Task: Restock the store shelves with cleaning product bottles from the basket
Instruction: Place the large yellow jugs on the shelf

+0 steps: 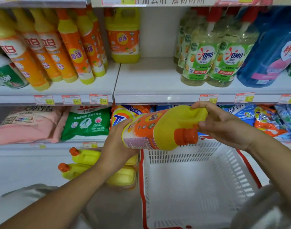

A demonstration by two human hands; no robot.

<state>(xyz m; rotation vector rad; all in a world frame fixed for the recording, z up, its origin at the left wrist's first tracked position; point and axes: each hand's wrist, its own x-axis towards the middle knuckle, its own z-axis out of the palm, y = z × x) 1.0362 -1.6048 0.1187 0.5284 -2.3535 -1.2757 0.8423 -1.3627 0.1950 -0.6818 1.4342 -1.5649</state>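
Observation:
I hold a yellow jug (164, 128) with an orange label and orange cap, lying sideways in the air above the basket. My left hand (118, 144) grips its base end from below. My right hand (222, 123) grips the handle end beside the cap. The white basket (224, 164) with a red rim sits below and shows no bottles inside. One matching yellow jug (124, 35) stands upright on the upper shelf (151, 81), with bare shelf to its right.
More yellow jugs (85, 162) lie on their sides left of the basket. Orange bottles (62, 50) fill the upper shelf's left part, green-labelled bottles (214, 58) and a blue jug (272, 50) its right. Detergent bags (85, 123) fill the shelf below.

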